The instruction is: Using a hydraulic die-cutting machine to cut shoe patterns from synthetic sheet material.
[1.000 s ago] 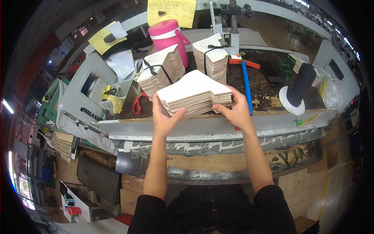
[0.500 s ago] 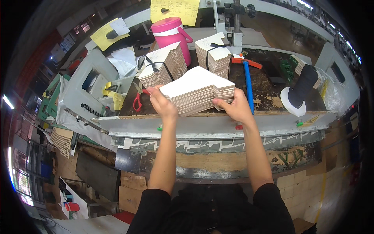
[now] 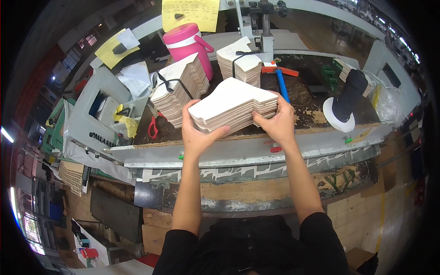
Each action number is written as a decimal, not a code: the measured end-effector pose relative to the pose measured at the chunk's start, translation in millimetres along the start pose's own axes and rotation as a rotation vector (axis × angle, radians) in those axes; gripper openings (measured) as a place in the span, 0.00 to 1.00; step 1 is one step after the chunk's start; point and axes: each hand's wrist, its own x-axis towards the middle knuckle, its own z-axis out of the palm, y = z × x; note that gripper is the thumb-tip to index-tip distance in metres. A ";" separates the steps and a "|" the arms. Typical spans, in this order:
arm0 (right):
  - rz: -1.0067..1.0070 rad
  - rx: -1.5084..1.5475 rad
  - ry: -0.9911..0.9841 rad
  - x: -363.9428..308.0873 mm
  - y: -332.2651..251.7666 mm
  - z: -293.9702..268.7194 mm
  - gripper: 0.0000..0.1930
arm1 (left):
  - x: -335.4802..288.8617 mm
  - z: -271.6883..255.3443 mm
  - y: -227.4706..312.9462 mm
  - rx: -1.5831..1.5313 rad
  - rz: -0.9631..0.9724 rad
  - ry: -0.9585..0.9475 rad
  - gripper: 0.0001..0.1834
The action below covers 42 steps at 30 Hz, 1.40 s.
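Note:
Between both hands I hold a thick stack of white-topped cut sheets (image 3: 229,101), its layered edges brown and white. My left hand (image 3: 198,130) grips the left end, thumb along the front edge. Around the right end closes my right hand (image 3: 277,120), with its thumb pressed at the notch in the front side. Behind the held stack stand two similar stacks: one strapped with black band (image 3: 181,85) at the left, another strapped stack (image 3: 240,64) farther back. The held stack hides part of the bench surface.
A pink jug (image 3: 187,46) stands behind the strapped stacks. Red scissors (image 3: 153,127) lie left of them. On the right are a hammer with a blue handle (image 3: 282,87) and a black spool on a white base (image 3: 347,103). The bench's grey front edge (image 3: 229,153) carries coloured buttons.
My left thumb has moved from the stack's left end down along its front edge. The view has shifted, so the bench things appear farther left. Both hands still hold the stack.

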 end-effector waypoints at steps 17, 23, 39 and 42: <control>0.103 -0.003 -0.149 0.1 -6.1 -4.7 0.25 | -0.2 0.7 -5.2 -0.044 0.064 -0.009 0.53; 0.138 0.041 -0.181 2.5 -18.4 -4.9 0.25 | 2.6 0.9 4.7 -0.158 -0.042 -0.031 0.49; 0.050 -0.051 -0.098 -3.7 -12.1 0.2 0.29 | -3.4 -4.7 -1.9 -0.176 -0.027 -0.043 0.50; -0.004 -0.080 -0.153 -2.0 -22.2 -8.4 0.29 | -2.9 -6.4 2.1 -0.205 -0.063 -0.064 0.52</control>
